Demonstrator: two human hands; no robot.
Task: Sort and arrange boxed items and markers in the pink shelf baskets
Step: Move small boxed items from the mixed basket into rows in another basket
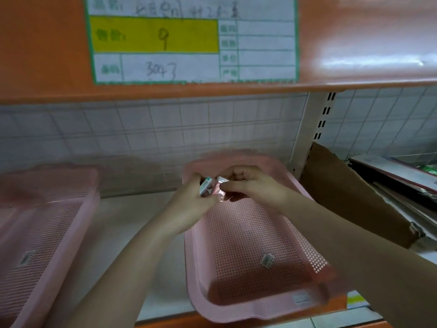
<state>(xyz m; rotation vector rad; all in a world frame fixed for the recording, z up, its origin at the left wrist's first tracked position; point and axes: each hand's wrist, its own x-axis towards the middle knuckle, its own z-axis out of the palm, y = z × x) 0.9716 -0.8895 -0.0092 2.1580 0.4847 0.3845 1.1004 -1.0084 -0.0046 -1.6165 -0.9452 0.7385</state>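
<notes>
Head view, centre of frame: left hand (189, 200) curled round a small white-and-teal box (204, 185), right hand (250, 188) pinching a small pink box (218, 189), both held together over the far end of the right pink basket (236, 311). Likely light, stiff cardboard with slick wrap; best pinched across the flat sides, not squeezed hard. Two boxes in hand, two pink baskets counted, the second basket (47, 209) at left frame. One barcode sticker (267, 260) on the right basket's floor. No markers visible.
</notes>
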